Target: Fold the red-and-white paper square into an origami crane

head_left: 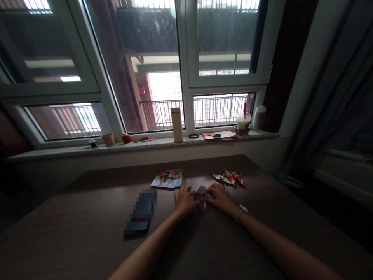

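Paper (201, 191) pinched in both hands (184, 201), edges partly covered, folded shape unclear; dark phone-like object (142, 212) pixelated.

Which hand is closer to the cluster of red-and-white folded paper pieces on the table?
Right. The right hand is just in front of the folded paper pieces, slightly to their left; the left hand is farther off to the left.

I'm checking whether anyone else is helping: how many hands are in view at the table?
2: the left hand, at the left side of the folded paper, and the right hand, at its right side, with a bracelet at the wrist. No others show.
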Action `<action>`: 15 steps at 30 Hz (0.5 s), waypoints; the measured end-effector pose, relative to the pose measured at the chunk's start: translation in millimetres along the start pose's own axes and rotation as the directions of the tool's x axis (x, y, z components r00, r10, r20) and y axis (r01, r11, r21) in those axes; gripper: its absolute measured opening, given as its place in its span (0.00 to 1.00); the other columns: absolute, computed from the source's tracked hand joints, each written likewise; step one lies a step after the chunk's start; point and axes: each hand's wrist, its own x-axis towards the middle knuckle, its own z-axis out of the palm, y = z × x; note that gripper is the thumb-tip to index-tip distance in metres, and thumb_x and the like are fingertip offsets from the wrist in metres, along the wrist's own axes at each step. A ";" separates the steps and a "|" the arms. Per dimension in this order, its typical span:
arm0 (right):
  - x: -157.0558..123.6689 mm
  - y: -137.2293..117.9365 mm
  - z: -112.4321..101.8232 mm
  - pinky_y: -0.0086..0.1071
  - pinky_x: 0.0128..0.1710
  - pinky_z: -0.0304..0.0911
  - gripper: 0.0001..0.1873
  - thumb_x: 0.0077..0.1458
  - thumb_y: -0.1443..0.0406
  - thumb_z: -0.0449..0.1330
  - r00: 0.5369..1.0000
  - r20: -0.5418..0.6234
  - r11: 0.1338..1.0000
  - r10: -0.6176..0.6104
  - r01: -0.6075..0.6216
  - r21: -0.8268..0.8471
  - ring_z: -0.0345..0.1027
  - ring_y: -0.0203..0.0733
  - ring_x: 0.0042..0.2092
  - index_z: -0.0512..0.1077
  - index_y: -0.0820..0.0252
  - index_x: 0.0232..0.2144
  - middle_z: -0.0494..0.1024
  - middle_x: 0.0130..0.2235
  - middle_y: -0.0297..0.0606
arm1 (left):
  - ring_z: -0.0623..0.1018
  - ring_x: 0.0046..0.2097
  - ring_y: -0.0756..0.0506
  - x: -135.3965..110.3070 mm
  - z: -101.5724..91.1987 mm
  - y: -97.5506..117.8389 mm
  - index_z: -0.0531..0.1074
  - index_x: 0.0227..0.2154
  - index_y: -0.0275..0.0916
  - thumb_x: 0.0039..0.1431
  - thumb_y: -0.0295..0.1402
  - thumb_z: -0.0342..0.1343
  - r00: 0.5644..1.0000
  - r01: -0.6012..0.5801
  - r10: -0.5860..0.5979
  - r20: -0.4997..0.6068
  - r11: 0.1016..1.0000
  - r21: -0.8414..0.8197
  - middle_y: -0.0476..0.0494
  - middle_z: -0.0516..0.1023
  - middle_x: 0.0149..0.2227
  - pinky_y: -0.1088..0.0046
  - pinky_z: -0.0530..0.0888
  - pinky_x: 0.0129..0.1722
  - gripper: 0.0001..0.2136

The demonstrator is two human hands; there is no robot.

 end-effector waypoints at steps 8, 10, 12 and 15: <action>0.3 -0.2 2.9 0.55 0.63 0.38 0.10 0.52 0.56 0.63 1.000 -0.019 1.000 0.019 -0.018 0.020 0.60 0.50 0.55 0.78 0.51 0.36 0.74 0.46 0.38 | 0.58 0.66 0.32 -5.7 -2.9 0.0 0.75 0.49 0.49 0.42 0.52 0.65 0.999 -0.025 0.025 0.027 0.999 0.021 0.41 0.62 0.65 0.44 0.42 0.66 0.30; 1.0 2.9 4.1 0.55 0.63 0.38 0.10 0.53 0.56 0.63 1.000 -0.025 0.999 0.013 -0.012 0.036 0.61 0.50 0.55 0.78 0.51 0.36 0.74 0.46 0.38 | 0.59 0.65 0.32 -5.1 -2.2 -0.7 0.75 0.49 0.50 0.41 0.52 0.65 1.000 -0.015 0.014 0.008 1.000 0.011 0.41 0.64 0.64 0.46 0.44 0.66 0.29; 2.0 6.7 4.8 0.55 0.63 0.36 0.10 0.55 0.56 0.61 1.000 -0.024 0.998 0.003 -0.001 0.058 0.61 0.50 0.55 0.78 0.51 0.37 0.75 0.46 0.38 | 0.62 0.64 0.34 -3.9 -0.9 -1.7 0.76 0.48 0.50 0.42 0.52 0.65 1.000 -0.007 0.007 -0.025 1.000 0.003 0.42 0.67 0.62 0.50 0.48 0.65 0.28; 4.0 12.1 5.0 0.54 0.63 0.38 0.11 0.58 0.57 0.58 1.000 -0.010 0.996 -0.016 0.017 0.083 0.62 0.50 0.55 0.78 0.51 0.38 0.76 0.46 0.38 | 0.65 0.61 0.36 -1.8 1.7 -3.6 0.76 0.47 0.49 0.41 0.50 0.66 0.998 0.003 -0.004 -0.067 1.000 -0.002 0.43 0.69 0.59 0.55 0.53 0.64 0.27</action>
